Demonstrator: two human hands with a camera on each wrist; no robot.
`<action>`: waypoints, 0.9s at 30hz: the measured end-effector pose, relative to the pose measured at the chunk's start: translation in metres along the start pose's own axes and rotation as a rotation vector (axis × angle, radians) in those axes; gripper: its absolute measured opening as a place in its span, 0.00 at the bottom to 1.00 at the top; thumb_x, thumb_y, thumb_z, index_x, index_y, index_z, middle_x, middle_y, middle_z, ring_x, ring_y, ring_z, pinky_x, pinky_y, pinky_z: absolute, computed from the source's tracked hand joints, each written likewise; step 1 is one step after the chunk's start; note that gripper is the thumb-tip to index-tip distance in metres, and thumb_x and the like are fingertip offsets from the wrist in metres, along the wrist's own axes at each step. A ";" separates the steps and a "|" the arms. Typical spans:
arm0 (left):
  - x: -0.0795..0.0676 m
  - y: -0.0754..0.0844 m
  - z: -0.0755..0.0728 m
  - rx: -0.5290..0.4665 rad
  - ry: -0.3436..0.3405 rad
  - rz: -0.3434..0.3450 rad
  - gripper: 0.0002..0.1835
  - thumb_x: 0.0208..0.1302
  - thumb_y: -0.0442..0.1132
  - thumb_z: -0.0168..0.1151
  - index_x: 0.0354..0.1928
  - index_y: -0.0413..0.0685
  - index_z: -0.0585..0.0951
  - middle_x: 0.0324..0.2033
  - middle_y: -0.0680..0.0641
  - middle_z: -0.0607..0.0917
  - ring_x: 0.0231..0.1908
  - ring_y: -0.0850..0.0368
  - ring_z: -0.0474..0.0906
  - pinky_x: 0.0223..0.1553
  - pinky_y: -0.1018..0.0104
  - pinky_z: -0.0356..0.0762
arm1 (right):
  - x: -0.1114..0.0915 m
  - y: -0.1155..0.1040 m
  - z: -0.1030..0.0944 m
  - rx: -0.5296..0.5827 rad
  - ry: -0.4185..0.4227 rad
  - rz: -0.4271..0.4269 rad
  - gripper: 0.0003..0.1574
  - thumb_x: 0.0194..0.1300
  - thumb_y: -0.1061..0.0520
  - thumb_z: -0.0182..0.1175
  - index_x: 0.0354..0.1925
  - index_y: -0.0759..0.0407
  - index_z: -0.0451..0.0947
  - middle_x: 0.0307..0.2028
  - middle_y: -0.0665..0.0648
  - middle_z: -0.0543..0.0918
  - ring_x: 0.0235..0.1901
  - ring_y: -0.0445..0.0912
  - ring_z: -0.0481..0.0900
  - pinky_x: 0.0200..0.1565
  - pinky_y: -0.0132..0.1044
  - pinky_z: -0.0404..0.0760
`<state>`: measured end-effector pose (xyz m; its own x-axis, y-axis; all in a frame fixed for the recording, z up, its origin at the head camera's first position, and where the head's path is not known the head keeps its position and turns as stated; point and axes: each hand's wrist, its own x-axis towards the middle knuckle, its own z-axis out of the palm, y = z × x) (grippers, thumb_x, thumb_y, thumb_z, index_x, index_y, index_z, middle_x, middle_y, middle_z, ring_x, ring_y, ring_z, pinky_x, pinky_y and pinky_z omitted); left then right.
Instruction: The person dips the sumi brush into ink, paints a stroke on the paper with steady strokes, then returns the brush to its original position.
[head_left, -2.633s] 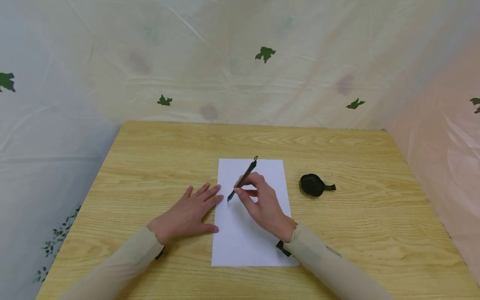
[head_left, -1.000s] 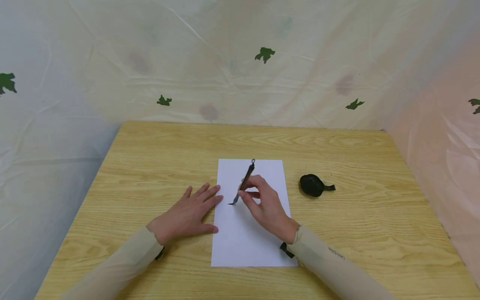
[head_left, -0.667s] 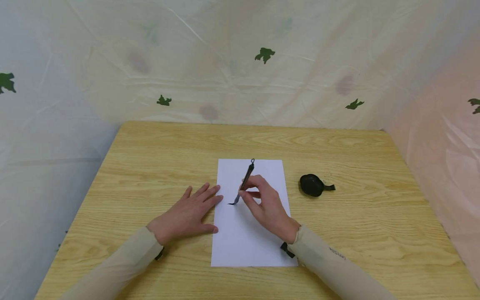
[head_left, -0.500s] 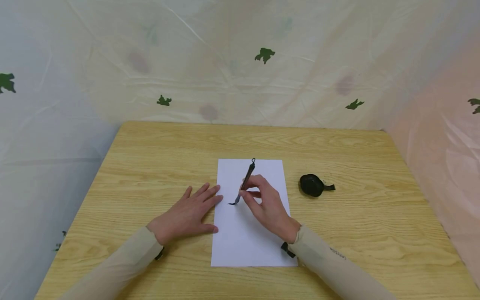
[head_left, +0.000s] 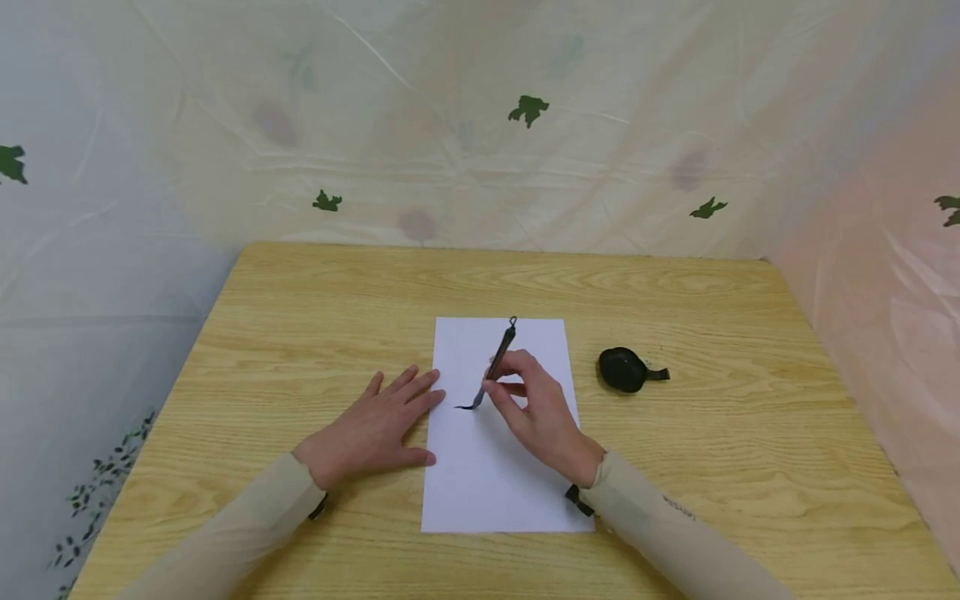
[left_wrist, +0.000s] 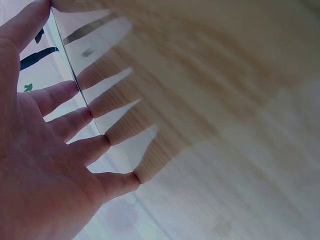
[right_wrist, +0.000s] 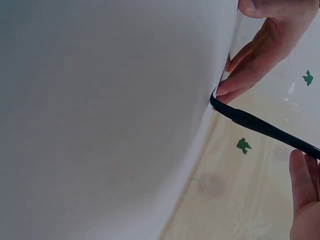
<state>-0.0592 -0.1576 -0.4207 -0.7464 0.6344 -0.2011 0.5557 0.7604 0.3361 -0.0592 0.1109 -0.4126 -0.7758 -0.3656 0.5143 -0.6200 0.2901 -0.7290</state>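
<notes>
A white sheet of paper [head_left: 502,492] lies on the wooden table. My right hand [head_left: 536,412] pinches a dark calligraphy brush [head_left: 501,352] between thumb and fingers, its handle leaning up and to the right. The bent bristle tip meets the paper at the right end of a short black stroke [head_left: 462,407]. In the right wrist view the brush [right_wrist: 265,127] shows its tip pressed against the sheet. My left hand [head_left: 375,429] lies flat with fingers spread, its fingertips at the paper's left edge. The left wrist view shows the spread left fingers [left_wrist: 80,150] against the glossy tabletop.
To the right of the paper sits a small black dish [head_left: 622,370] with a short handle. The wooden table [head_left: 315,308] reaches back to a pale curtain [head_left: 420,125] with green bird shapes. More curtain hangs at both sides.
My right hand has lowered the brush onto the paper and moved it slightly right, leaving a short black stroke. The left hand has stayed in place.
</notes>
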 end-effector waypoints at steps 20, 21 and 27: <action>0.000 0.000 0.001 -0.005 0.010 0.010 0.46 0.64 0.63 0.70 0.77 0.48 0.68 0.80 0.46 0.58 0.80 0.41 0.47 0.71 0.26 0.48 | -0.003 0.000 -0.007 -0.025 0.017 0.024 0.22 0.68 0.70 0.66 0.55 0.64 0.69 0.47 0.56 0.80 0.49 0.50 0.85 0.46 0.42 0.88; 0.000 0.000 0.001 -0.005 0.009 0.009 0.46 0.64 0.63 0.70 0.77 0.48 0.68 0.80 0.46 0.58 0.80 0.41 0.47 0.71 0.26 0.48 | -0.004 0.000 -0.007 -0.025 0.018 0.026 0.22 0.67 0.70 0.66 0.55 0.64 0.69 0.47 0.56 0.80 0.49 0.50 0.85 0.46 0.42 0.88; 0.000 0.000 0.001 -0.012 0.009 0.010 0.47 0.63 0.63 0.69 0.78 0.49 0.67 0.80 0.46 0.58 0.80 0.41 0.47 0.71 0.26 0.48 | -0.006 0.001 -0.008 -0.025 0.029 0.027 0.23 0.67 0.71 0.67 0.55 0.64 0.69 0.47 0.56 0.80 0.48 0.50 0.84 0.45 0.43 0.88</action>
<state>-0.0587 -0.1579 -0.4220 -0.7442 0.6405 -0.1896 0.5587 0.7524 0.3489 -0.0561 0.1202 -0.4130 -0.7949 -0.3321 0.5077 -0.6014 0.3215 -0.7314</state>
